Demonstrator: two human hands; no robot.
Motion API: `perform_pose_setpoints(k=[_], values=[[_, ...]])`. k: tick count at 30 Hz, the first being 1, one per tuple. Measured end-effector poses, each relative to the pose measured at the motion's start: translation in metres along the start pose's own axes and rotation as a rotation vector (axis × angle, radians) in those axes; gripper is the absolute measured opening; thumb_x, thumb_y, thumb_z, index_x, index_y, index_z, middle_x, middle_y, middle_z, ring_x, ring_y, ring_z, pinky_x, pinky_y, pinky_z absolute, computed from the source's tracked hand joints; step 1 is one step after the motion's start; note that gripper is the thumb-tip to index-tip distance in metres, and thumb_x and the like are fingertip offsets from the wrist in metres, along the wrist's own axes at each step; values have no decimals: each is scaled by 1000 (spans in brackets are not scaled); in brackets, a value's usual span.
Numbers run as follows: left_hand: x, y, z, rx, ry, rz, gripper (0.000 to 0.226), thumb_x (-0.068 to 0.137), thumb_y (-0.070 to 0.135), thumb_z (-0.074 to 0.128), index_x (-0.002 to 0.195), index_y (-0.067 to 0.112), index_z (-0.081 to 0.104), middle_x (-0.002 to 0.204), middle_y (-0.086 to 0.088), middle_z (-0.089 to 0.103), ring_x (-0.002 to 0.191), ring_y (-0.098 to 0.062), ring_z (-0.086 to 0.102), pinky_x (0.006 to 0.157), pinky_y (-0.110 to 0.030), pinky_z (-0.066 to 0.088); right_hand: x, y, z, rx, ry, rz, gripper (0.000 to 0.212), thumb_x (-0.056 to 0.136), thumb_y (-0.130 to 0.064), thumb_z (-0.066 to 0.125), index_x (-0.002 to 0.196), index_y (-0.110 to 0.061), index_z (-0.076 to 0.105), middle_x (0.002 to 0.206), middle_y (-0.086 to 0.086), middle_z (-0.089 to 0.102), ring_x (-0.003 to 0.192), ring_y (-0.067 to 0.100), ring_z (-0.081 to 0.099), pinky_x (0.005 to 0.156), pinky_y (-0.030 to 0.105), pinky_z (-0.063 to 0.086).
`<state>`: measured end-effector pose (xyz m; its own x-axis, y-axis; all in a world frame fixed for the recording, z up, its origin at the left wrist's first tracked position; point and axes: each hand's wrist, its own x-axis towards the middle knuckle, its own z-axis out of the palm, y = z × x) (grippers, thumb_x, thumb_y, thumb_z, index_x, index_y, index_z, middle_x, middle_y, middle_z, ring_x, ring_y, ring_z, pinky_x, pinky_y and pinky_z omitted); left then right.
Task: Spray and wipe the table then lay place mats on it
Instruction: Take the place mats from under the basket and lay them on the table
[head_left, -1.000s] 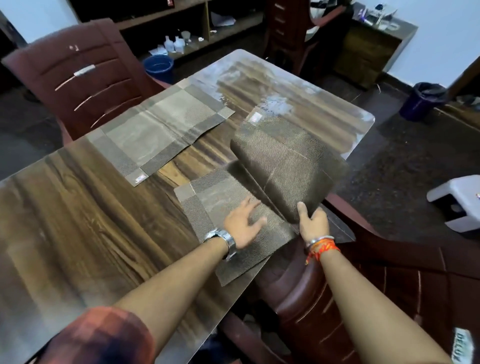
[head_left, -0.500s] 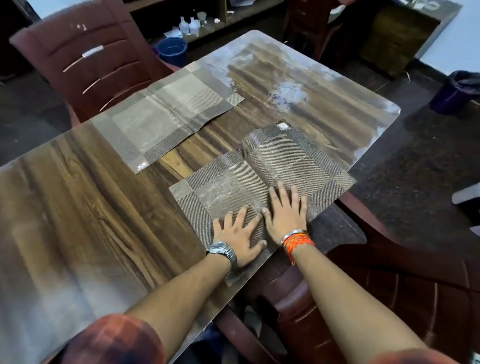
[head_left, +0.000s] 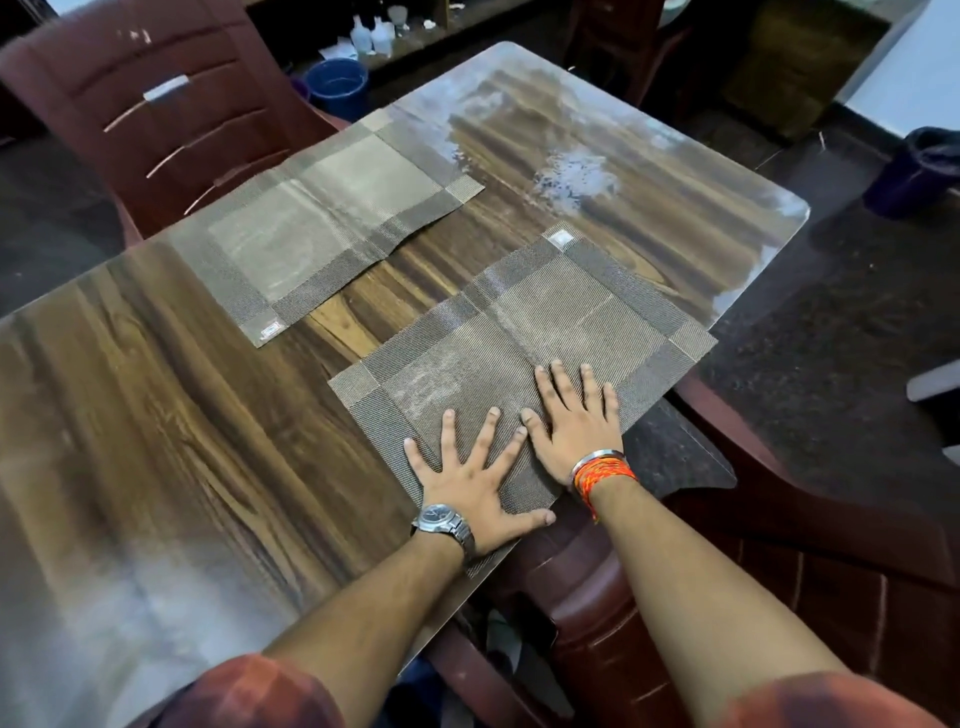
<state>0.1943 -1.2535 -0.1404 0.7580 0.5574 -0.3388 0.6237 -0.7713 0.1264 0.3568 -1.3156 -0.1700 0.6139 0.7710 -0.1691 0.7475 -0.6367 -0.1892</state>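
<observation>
Left hand (head_left: 470, 480) and right hand (head_left: 576, 421), fingers spread flat, press the near place mat (head_left: 524, 332); its long axis runs away rightward along the worktop (head_left: 156, 415) edge.

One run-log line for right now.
step: place mats | left hand: flat on near mat | right hand: flat on near mat | far mat: laid flat | table: wet patch at far end

I see a dark red plastic chair (head_left: 156, 104) at the far side and a second chair (head_left: 779, 571) at the near right. A blue bucket (head_left: 336, 85) stands on the floor behind, near some small white bottles (head_left: 371, 36) on a shelf. A dark bin (head_left: 919, 171) stands at the right.
</observation>
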Motion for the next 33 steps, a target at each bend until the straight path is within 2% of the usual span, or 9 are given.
perform_pose_setpoints(k=[8, 14, 20, 33], values=[[-1, 4, 2, 11, -1, -40, 104, 56, 102, 16, 142, 56, -19, 155, 18, -28, 137, -40, -35, 95, -79, -13, 6, 8, -4, -5, -21, -47, 60, 93, -68, 22, 149, -54, 7, 164, -15, 4, 152, 25, -5, 120, 55, -5], [-3, 8, 3, -39, -10, -94, 102, 55, 102, 15, 141, 57, -20, 154, 19, -30, 135, -41, -39, 94, -79, -13, 12, 9, -7, -18, -11, -105, 60, 93, -69, 22, 148, -55, 5, 164, -15, 4, 152, 25, -4, 120, 53, -7], [-4, 9, 2, -47, -20, -95, 102, 56, 101, 16, 141, 57, -20, 152, 20, -34, 133, -41, -41, 94, -78, -13, 12, 7, -3, -31, 24, -101, 61, 92, -67, 24, 150, -53, 9, 164, -14, 8, 152, 26, 0, 120, 55, -3], [-6, 8, 1, -30, -74, -87, 102, 56, 101, 16, 139, 57, -24, 151, 20, -34, 133, -42, -41, 93, -79, -14, 8, 7, -2, -69, -22, -93, 61, 93, -67, 17, 150, -52, 0, 164, -14, 0, 152, 25, -7, 119, 57, -7]])
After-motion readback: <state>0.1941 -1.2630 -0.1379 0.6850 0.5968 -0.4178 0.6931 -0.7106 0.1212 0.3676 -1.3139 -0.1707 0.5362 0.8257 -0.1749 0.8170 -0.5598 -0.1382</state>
